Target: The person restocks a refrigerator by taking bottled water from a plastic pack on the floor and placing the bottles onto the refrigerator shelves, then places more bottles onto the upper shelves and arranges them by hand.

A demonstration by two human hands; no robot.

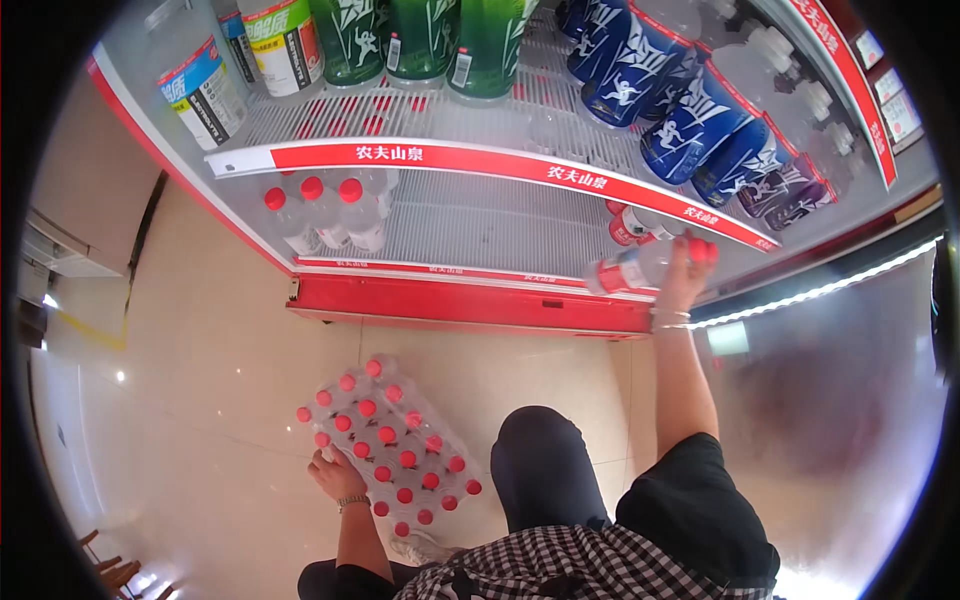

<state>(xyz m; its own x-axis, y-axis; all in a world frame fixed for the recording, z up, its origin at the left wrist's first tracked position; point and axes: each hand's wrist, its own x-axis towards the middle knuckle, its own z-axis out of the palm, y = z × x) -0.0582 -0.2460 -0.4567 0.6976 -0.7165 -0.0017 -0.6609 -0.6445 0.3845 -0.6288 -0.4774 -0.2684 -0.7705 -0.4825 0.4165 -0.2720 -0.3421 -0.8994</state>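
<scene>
My right hand (680, 280) is closed round a clear water bottle (622, 272) with a red and white label. The bottle is tilted almost flat at the front of the cooler's bottom shelf (480, 215). Two red caps show by my fingers, so a second bottle may be in the grip. Down on the floor, my left hand (338, 474) has its fingers curled at the left edge of a pack of red-capped water bottles (408, 458), against a bottle there; part of the grip is hidden.
Several red-capped bottles (325, 212) stand at the bottom shelf's left, and another labelled bottle (627, 226) is at its right. Above are green bottles (415, 40), blue bottles (680, 140) and electrolyte drinks (205, 90). A red shelf edge (450, 160) overhangs the bottom shelf. My knee (540, 450) is beside the pack.
</scene>
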